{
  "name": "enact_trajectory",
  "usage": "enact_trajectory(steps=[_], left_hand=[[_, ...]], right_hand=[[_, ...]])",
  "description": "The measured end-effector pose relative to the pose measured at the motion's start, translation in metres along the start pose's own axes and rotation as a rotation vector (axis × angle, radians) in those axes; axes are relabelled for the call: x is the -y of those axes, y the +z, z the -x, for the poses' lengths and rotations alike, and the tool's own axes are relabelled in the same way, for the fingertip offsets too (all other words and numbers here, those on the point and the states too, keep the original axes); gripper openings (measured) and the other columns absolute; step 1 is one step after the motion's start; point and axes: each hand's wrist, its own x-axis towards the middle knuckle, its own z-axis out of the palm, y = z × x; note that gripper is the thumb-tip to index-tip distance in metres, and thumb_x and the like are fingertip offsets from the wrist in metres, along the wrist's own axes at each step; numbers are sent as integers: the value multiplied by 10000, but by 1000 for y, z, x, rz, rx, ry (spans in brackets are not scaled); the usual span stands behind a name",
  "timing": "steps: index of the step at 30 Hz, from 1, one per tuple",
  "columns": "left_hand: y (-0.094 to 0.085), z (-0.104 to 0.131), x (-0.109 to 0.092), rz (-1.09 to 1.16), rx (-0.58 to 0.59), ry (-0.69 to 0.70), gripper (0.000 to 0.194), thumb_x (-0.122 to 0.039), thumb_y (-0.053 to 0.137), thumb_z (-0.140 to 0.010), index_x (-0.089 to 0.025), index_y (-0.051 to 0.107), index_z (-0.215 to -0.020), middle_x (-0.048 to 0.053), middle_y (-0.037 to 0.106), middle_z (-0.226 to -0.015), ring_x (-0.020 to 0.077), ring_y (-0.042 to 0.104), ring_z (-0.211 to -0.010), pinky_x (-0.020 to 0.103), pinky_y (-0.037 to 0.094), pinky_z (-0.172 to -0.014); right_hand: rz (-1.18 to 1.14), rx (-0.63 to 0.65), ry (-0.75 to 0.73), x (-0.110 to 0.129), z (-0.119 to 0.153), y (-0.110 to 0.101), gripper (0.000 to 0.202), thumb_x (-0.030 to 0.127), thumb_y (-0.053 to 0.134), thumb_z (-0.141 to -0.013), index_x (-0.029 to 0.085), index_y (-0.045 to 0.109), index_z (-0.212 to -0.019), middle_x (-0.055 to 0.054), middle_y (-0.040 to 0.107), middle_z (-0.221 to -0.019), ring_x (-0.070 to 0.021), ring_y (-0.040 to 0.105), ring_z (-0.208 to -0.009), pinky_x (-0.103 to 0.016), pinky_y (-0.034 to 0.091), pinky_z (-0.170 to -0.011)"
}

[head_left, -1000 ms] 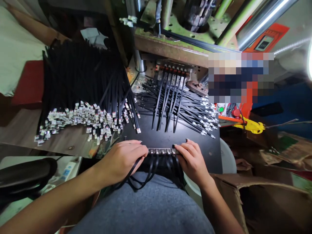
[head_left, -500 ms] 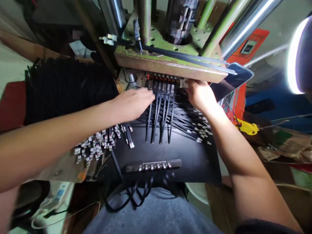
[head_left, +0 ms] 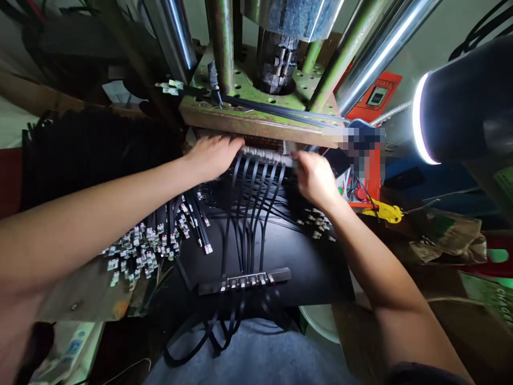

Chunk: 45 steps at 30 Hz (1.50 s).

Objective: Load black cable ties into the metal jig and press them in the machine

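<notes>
- Head view: my left hand [head_left: 214, 156] grasps the left end of the upper bar [head_left: 266, 155], fingers over the top; its thumb is out of sight.
- My right hand [head_left: 318, 179] is clenched round the other end, thumb and forefinger together, a little blurred.
- That bar is just in front of and below the press plate [head_left: 256, 122], sloping slightly down to my right. I judge that I hold it by the ends to leave its middle row free.
- From that row black straps [head_left: 249, 240] hang down towards me, side by side. Whether their low ends touch the lower bar [head_left: 282, 275] I can't tell.
- This second bar lies untouched along the near part of the counter [head_left: 308, 262], pale ends lined up on it, its own straps looping off towards my lap, perhaps so the ends sit flat.
- Left of it is a big heap [head_left: 140, 251], pale ends facing me, probably for easy picking.
- On the right, the lamp [head_left: 465, 101] is turned inward, I'd say to light my hands.
</notes>
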Motion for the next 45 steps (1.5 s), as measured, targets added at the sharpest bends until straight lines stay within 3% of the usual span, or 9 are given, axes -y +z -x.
enact_trajectory(steps=[7,13,17,20,27,31,35,39,45], left_hand=[[22,93,-77,-120,140,447,156,-142,512,-881,-150,665,-912,123,628,-945,290,537,-1000,400,436,-820],[40,90,-111,186,137,341,277,-185,404,-957,-140,664,-1041,117,656,-1077,265,569,-1036,392,444,-895],[21,106,-120,784,596,187,606,-522,206,-1020,-168,690,-935,50,702,-925,186,639,-843,305,493,-806],[6,116,-124,981,863,214,445,-552,457,-942,-172,636,-1088,19,704,-850,171,654,-754,268,516,-703],[-6,131,-57,205,-38,117,649,-417,680,-832,-187,443,-1391,142,519,-1367,303,515,-1239,449,406,-1068],[9,183,-37,143,139,231,323,-342,698,-829,-238,612,-1123,78,583,-1219,269,540,-1134,401,456,-958],[29,218,-57,98,287,301,69,-199,671,-816,-211,630,-870,43,629,-953,226,577,-871,342,451,-750],[21,186,-56,0,227,259,65,-259,579,-907,-212,624,-914,17,651,-825,202,606,-743,317,431,-695],[2,46,-13,-196,-33,27,478,-165,310,-968,-144,413,-1435,179,586,-1251,299,621,-1071,417,490,-886]], right_hand=[[-128,252,0,44,162,-20,171,195,564,-891,186,635,-1046,-96,675,-910,-233,598,-823,-368,513,-715],[-326,123,50,32,163,-20,387,74,449,-898,211,604,-1226,-83,691,-1159,-202,661,-1059,-375,560,-926],[-343,124,2,50,147,-14,494,96,485,-881,217,537,-1357,-88,621,-1330,-210,614,-1203,-400,529,-1024],[-343,95,-107,68,123,1,434,79,438,-877,185,602,-1265,-101,653,-1272,-204,630,-1166,-386,547,-999],[-155,-22,44,25,105,-9,613,92,606,-782,166,495,-1380,-180,478,-1457,-341,449,-1364,-597,392,-1119],[-167,122,-126,53,154,-3,569,251,700,-829,156,508,-1355,-213,333,-1548,-380,232,-1477,-661,321,-1134],[-108,205,-302,93,184,13,291,128,585,-892,160,612,-1180,-158,494,-1457,-354,328,-1443,-707,295,-1116],[-75,118,-315,68,151,8,242,161,487,-959,171,628,-1155,-109,693,-1166,-257,628,-1133,-508,526,-983],[-94,-54,-42,-18,0,16,311,165,464,-923,148,645,-1176,-129,672,-1190,-243,610,-1129,-436,496,-1021]])
